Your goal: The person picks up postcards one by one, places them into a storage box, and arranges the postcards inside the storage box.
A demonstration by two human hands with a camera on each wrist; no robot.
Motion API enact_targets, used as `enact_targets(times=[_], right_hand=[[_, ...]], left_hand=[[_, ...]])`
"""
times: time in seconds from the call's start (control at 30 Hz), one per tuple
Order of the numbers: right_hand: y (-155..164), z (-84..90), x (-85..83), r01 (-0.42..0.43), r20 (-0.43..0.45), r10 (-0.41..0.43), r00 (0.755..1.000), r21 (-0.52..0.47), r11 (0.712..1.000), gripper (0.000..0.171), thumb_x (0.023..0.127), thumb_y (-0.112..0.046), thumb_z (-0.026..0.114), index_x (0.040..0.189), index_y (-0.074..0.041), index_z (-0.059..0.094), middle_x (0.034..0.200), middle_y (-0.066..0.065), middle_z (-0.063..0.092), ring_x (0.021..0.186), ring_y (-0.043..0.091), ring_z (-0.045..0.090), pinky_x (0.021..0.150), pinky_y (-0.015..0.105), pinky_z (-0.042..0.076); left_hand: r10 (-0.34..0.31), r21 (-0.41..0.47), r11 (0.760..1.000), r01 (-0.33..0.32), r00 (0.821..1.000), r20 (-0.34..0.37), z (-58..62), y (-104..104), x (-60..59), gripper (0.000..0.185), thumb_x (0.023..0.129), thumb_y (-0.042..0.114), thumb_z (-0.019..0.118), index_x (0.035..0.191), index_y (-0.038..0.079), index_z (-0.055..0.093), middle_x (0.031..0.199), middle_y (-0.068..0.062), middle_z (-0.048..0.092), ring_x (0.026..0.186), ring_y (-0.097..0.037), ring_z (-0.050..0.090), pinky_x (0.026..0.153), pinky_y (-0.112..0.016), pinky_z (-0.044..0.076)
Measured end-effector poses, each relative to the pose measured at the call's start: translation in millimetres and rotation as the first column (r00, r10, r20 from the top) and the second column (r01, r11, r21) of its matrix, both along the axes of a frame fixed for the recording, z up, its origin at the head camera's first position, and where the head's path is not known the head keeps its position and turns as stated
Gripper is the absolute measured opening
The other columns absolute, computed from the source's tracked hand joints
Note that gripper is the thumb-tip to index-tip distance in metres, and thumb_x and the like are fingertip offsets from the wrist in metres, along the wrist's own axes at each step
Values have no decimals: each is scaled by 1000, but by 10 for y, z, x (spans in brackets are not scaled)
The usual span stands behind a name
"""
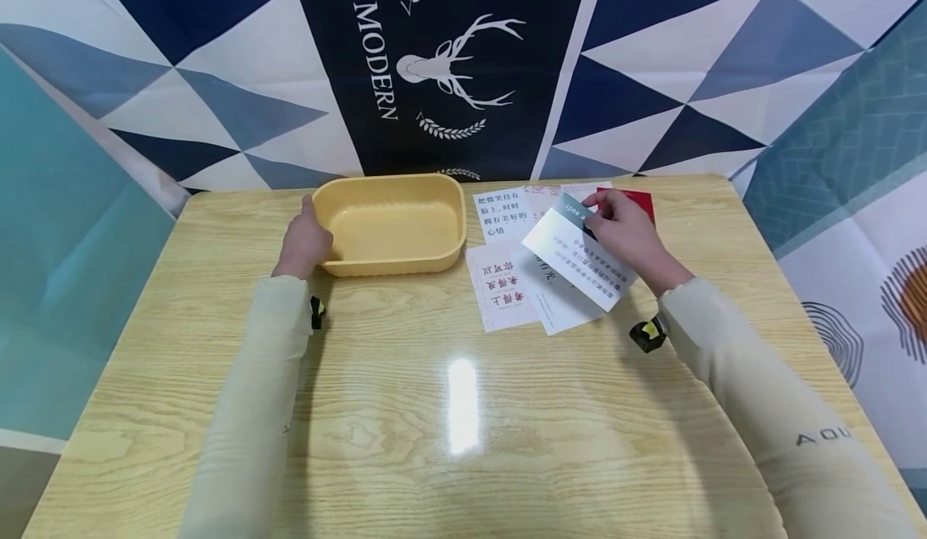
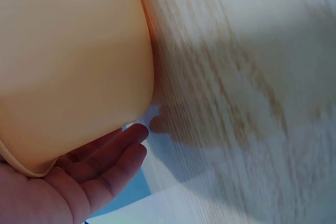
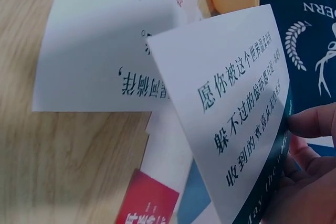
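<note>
A white card with dark lettering and a green band (image 1: pixel 572 253) is tilted above several other cards, its banded edge pinched by my right hand (image 1: pixel 628 229). In the right wrist view the thumb presses on the card's (image 3: pixel 226 108) green band. My left hand (image 1: pixel 302 243) grips the left end of a yellow plastic basin (image 1: pixel 391 265). In the left wrist view the fingers (image 2: pixel 113 174) lie along the basin's outer wall (image 2: pixel 79 77). No contents show inside the basin. Beneath the held card lies another white card (image 1: pixel 561 306) with dark lettering.
Left of that card lies a card with red lettering (image 1: pixel 500 290). Behind are a white card with blue-black lettering (image 1: pixel 500 209) and a red card (image 1: pixel 640 199), partly hidden by my right hand. A patterned backdrop (image 1: pixel 463 64) rises behind the wooden table (image 1: pixel 391 410).
</note>
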State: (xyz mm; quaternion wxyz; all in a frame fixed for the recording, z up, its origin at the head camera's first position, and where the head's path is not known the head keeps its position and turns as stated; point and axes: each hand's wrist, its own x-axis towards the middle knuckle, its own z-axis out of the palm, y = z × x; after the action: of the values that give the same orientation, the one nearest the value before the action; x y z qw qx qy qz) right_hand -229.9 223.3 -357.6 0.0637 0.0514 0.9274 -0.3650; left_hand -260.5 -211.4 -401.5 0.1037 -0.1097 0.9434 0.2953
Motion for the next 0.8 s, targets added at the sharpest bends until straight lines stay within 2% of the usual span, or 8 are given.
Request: enact_targets(times=[0.17, 0.47, 0.8], right_hand=[[-75, 50, -32, -22, 4, 22, 1000, 21, 1000, 34, 94, -17, 39, 125, -9, 48, 100, 13, 48, 88, 27, 43, 73, 34, 34], [-197, 127, -111, -67, -6, 67, 998, 20, 998, 36, 94, -20, 38, 127, -9, 48, 107, 14, 50, 93, 28, 45, 78, 35, 36], [-423, 231, -231, -98, -3, 98, 995, 0, 995, 36, 94, -20, 42, 129, -11, 48, 108, 12, 48, 95, 27, 46, 80, 35, 38]], left_hand=[[1, 3, 1000, -1, 1000, 6, 1, 5, -6, 78, 86, -1, 35, 148, 1, -12, 137, -35, 38, 114, -38, 47, 97, -47, 41], [11, 8, 1000, -11, 1000, 10, -6, -12, -4, 78, 86, -1, 35, 148, 2, -12, 138, -34, 37, 113, -37, 46, 96, -46, 41], [7, 17, 1000, -7, 1000, 4, -25, -17, -33, 79, 85, -2, 35, 148, 3, -12, 137, -34, 37, 106, -37, 48, 89, -43, 44]])
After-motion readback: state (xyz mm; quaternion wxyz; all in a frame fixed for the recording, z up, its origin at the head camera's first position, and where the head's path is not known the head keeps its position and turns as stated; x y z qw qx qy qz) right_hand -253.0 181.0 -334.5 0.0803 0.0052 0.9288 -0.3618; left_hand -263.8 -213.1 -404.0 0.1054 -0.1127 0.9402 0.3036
